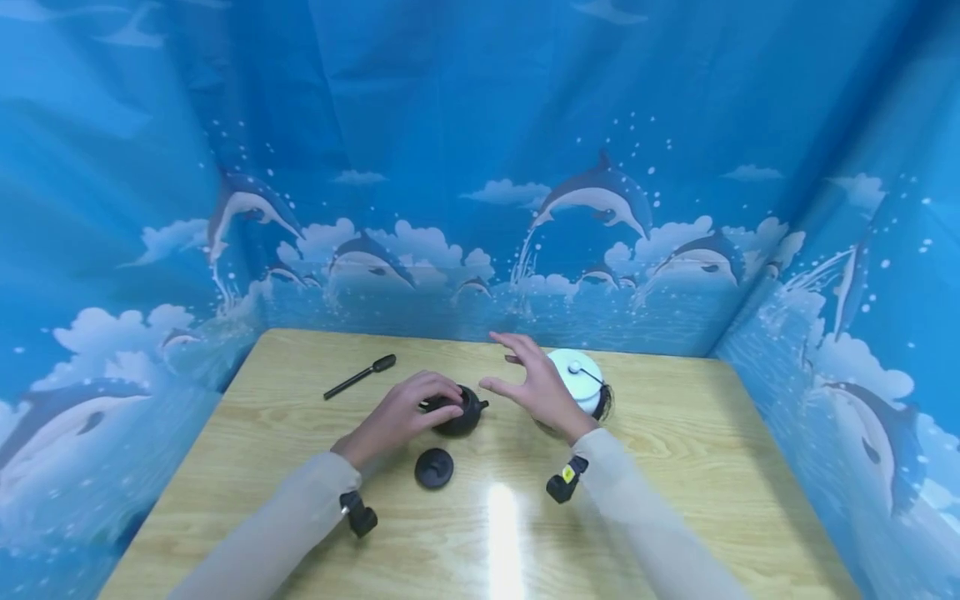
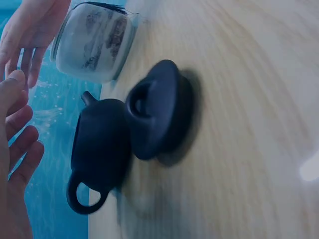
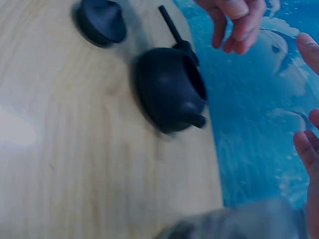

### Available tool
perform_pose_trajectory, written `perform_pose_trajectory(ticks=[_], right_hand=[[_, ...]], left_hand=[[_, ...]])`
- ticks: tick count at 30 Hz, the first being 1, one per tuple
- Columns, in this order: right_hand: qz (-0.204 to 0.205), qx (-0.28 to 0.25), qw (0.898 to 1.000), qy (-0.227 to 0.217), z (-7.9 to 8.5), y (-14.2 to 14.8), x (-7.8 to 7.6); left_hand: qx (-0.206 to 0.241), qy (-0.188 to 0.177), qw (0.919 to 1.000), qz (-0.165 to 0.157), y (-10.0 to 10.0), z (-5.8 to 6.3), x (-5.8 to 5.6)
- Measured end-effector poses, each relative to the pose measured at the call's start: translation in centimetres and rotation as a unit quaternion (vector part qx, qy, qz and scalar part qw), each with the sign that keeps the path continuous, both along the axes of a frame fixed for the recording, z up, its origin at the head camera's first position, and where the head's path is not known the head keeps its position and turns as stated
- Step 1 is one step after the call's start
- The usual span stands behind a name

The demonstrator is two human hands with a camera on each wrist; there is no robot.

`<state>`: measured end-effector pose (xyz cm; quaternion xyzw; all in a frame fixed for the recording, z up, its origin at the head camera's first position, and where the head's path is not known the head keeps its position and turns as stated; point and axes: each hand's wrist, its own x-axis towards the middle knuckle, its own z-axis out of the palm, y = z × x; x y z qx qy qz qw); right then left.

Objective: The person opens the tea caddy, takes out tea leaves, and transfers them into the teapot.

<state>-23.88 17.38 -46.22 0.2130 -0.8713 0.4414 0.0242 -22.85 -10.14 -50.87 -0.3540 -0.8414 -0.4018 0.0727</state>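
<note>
A black teapot (image 1: 459, 427) stands without its lid near the middle of the table. My left hand (image 1: 408, 414) hovers over it with relaxed fingers; the left wrist view shows space between those fingers and the pot (image 2: 102, 142). The round black lid (image 1: 434, 468) lies in front of the teapot, its loop knob up (image 2: 154, 112). To the right, my right hand (image 1: 538, 387) is raised, thumb and fingers spread, holding nothing. It is nearest to a white lidded jar (image 1: 576, 373), which it partly covers in the head view. Dark pictures mark the jar's side (image 2: 94, 42).
A slim black tool (image 1: 384, 363) with a thicker end lies at the back left of the wooden table (image 1: 660, 467). A black tassel (image 1: 604, 404) hangs by the jar. Blue dolphin-printed curtains (image 1: 450, 108) border the table's back and sides.
</note>
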Motion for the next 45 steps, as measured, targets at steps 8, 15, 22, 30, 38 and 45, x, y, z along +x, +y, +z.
perform_pose_trajectory(ticks=[8, 15, 22, 30, 38, 45], right_hand=[[-0.016, 0.022, 0.999, 0.016, 2.0, 2.8, -1.1], [-0.037, -0.001, 0.999, 0.020, 2.5, 6.5, -1.4], [-0.062, 0.006, 0.998, 0.000, 1.9, 10.0, -1.2], [-0.090, 0.010, 0.995, -0.032, 0.2, 13.0, -0.9], [-0.085, -0.002, 0.995, -0.044, -1.4, 14.7, -0.2], [-0.075, -0.006, 0.994, -0.076, -2.9, 15.4, 0.2]], left_hand=[[0.012, 0.004, 0.9998, 0.013, 1.8, 1.2, -1.2], [0.014, 0.012, 0.9998, 0.004, 3.9, 2.6, -2.4], [0.004, -0.005, 1.0000, 0.001, 5.3, 3.7, -3.4], [-0.016, -0.015, 0.9998, -0.003, 7.5, 5.5, -4.6], [-0.042, -0.012, 0.9990, -0.011, 9.9, 7.3, -5.5], [-0.040, -0.036, 0.9982, -0.029, 11.9, 7.8, -6.1]])
